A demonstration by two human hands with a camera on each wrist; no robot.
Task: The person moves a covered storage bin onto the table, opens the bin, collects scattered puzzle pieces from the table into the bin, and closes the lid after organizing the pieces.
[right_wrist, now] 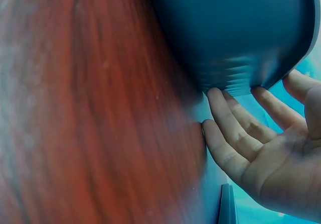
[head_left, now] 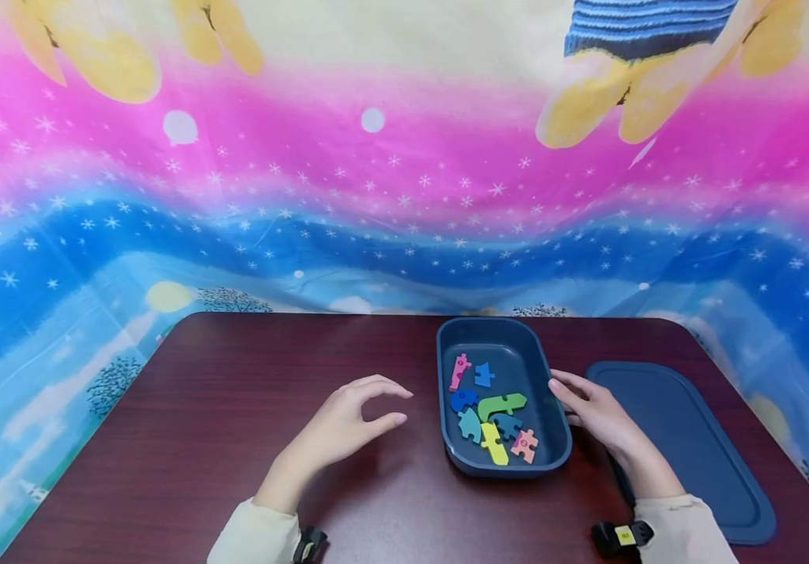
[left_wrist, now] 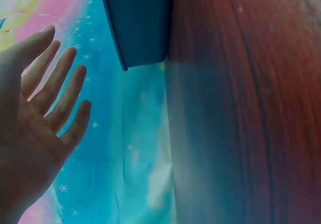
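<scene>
A dark blue rectangular box [head_left: 552, 439] stands on the table with several foam puzzle pieces loose on its floor. Among them are a green curved piece [head_left: 501, 405], a yellow piece [head_left: 494, 444], a pink piece [head_left: 459, 372] and an orange piece [head_left: 525, 445]. My right hand [head_left: 597, 411] is at the box's right side; its fingertips touch the outer wall and the thumb lies at the rim, with fingers fairly straight in the right wrist view. Left of the box, my left hand [head_left: 348, 419] hovers over the table, fingers relaxed and apart, holding nothing.
A dark blue lid [head_left: 686, 446] lies flat on the right of the table, partly behind my right forearm. The dark red wooden table [head_left: 235, 392] ends at a patterned cloth backdrop [head_left: 376, 196]. Each wrist wears a black strap.
</scene>
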